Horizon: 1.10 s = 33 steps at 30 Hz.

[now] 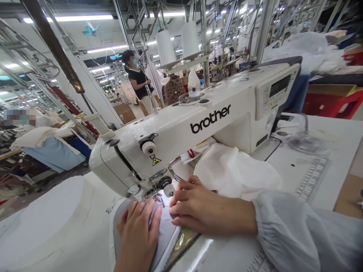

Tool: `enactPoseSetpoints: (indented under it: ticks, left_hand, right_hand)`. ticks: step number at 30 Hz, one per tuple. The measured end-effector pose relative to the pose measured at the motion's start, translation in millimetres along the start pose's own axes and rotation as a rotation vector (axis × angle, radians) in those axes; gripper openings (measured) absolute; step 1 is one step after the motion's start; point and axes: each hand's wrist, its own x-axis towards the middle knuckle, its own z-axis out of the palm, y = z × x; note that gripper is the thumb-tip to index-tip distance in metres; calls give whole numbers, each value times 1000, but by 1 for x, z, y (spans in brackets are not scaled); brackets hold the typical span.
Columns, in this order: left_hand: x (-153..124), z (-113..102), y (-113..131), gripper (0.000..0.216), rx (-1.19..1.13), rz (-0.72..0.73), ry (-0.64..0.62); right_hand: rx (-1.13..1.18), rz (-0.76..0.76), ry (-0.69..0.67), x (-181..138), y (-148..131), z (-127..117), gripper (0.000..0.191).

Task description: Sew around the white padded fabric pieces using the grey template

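A white Brother sewing machine (176,113) stands across the middle, its presser foot (159,199) low over a pale grey piece of fabric (164,234). My left hand (138,226) lies flat on this fabric, just left of the presser foot, fingers stretched out. Just to the right of the needle area, my right hand (195,206) has its fingers bent and drawn together at the fabric's edge. The exact hold of its fingertips is partly hidden. Bunched white cloth (235,170) lies under the machine arm, behind my right hand.
More white cloth (51,219) spreads over the left side. Ruler markings (312,177) run along the table at right. Two thread cones (166,47) stand above the machine. A person (137,81) stands in the background. A red plastic chair (331,104) is at far right.
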Motion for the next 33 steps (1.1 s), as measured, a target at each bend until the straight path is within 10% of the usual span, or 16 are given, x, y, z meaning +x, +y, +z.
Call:
enactPoseSetpoints:
  ticks: [33]
  left_hand:
    - [27,-25,-13,48,-277,99,-196]
  right_hand:
    - [-168,-65,-67,-8,-18,7,25]
